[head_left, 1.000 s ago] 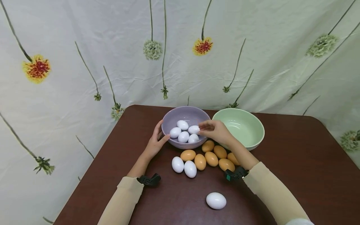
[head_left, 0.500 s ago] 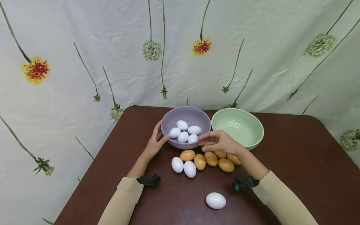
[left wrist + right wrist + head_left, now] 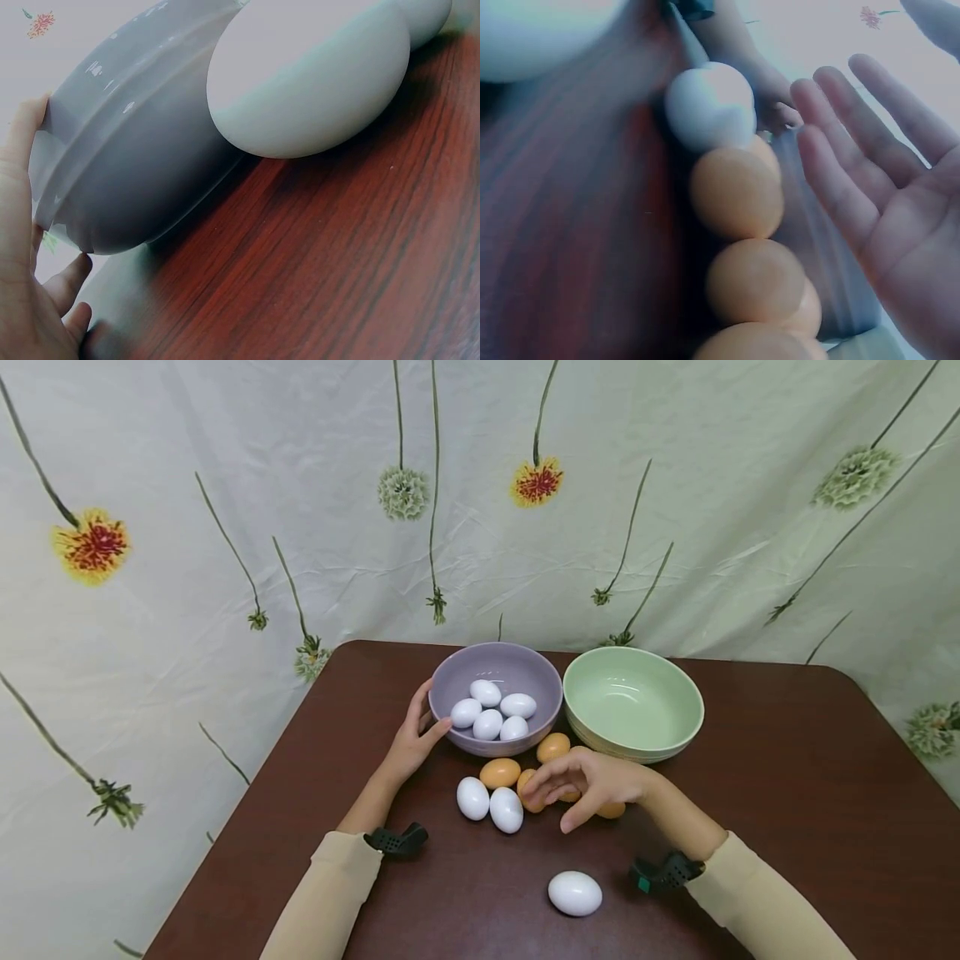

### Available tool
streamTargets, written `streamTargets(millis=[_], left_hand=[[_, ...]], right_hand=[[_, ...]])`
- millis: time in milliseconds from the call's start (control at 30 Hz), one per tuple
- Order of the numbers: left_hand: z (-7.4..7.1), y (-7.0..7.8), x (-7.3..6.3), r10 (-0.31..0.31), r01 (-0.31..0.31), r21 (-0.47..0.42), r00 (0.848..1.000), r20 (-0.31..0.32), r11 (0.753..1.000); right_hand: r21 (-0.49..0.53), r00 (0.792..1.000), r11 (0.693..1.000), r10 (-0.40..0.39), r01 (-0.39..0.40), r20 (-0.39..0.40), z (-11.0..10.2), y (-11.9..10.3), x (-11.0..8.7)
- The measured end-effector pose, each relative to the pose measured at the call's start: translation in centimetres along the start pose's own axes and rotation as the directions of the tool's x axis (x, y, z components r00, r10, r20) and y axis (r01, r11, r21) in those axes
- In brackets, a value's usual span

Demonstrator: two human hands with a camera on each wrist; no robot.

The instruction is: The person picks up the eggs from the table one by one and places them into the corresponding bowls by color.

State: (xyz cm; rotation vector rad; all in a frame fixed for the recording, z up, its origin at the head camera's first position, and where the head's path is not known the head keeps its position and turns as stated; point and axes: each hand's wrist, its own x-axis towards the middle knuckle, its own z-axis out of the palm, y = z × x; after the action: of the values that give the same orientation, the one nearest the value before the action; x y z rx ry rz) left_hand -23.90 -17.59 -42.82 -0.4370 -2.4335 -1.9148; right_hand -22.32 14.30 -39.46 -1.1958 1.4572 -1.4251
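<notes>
My left hand grips the left side of the purple bowl, thumb at the rim and fingers against the outer wall. Several white eggs lie inside that bowl. Over the brown eggs on the table hovers my right hand, fingers spread and slightly bent, holding nothing; it hides some of them. In the right wrist view its palm shows bare beside a row of brown eggs. Two white eggs touch or nearly touch the left end of the brown group. Another white egg lies alone nearer the front.
A light green bowl with no eggs in it stands right beside the purple one. Both are near the back edge of the dark reddish-brown table. Behind hangs a pale cloth printed with flowers.
My right hand has come away from a white egg in the purple bowl, moved back toward me over the brown eggs and spread its fingers. The left hand has stayed on the bowl.
</notes>
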Motion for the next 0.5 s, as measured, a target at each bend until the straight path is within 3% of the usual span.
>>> streamTargets(millis=[100, 200, 367, 500], left_hand=[[0.0, -0.1, 0.0, 0.002, -0.002, -0.001, 1.000, -0.002, 1.000], [0.0, -0.1, 0.0, 0.005, -0.005, 0.001, 1.000, -0.004, 1.000], [0.0, -0.1, 0.0, -0.003, 0.003, 0.002, 1.000, -0.002, 1.000], [0.0, 0.0, 0.1, -0.002, 0.002, 0.001, 1.000, -0.002, 1.000]], right_hand=[[0.010, 0.998, 1.000, 0.012, -0.013, 0.058, 0.3, 0.5, -0.2], [0.004, 0.988, 0.995, 0.098, -0.099, 0.119, 0.6, 0.9, -0.6], [-0.046, 0.938, 0.963, 0.269, -0.265, 0.217, 1.0, 1.3, -1.3], [-0.087, 0.918, 0.951, 0.309, -0.296, 0.250, 1.3, 1.7, -1.7]])
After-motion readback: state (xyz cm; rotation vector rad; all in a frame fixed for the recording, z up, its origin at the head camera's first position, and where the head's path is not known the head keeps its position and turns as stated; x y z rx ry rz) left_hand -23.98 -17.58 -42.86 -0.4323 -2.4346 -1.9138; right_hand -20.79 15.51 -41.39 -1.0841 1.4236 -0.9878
